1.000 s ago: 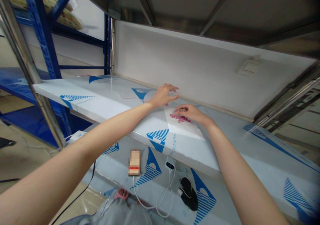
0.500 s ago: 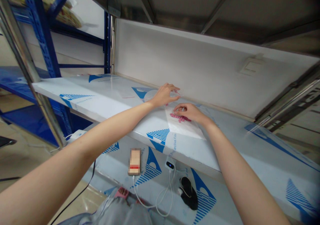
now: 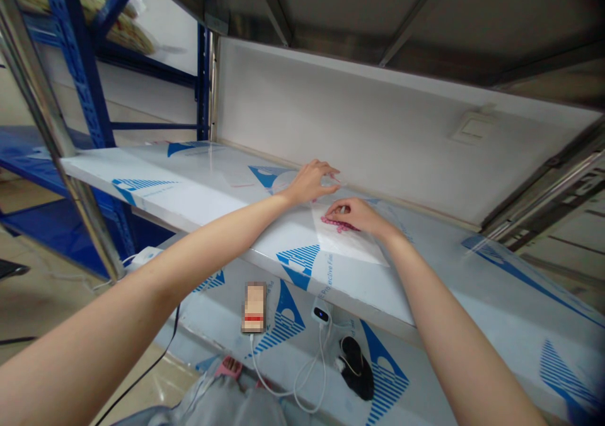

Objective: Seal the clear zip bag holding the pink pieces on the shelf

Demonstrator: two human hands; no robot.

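A pile of small pink bead-like pieces (image 3: 347,227) lies on a white sheet (image 3: 354,246) on the shelf. My right hand (image 3: 357,215) is at the pile, thumb and fingertips pinched together and touching the pieces. Whatever is between those fingertips is too small to make out. Just beyond it, my left hand (image 3: 312,181) is raised with curled fingers, the thumb below them. A thin pinkish strand (image 3: 335,177) shows at its fingertips, partly hidden by the fingers. A clear round object (image 3: 283,181), maybe a lid or dish, lies behind my left wrist.
The shelf (image 3: 198,193) wears film with blue prints and ends at a white wall panel (image 3: 354,117). A metal shelf (image 3: 350,10) hangs overhead. On the lower level lie a blurred phone (image 3: 254,306), a white charger (image 3: 321,314) with cables and a black object (image 3: 355,369).
My right hand has shifted slightly left, its fingertips closing together over the pink pieces. The left hand has hardly moved.
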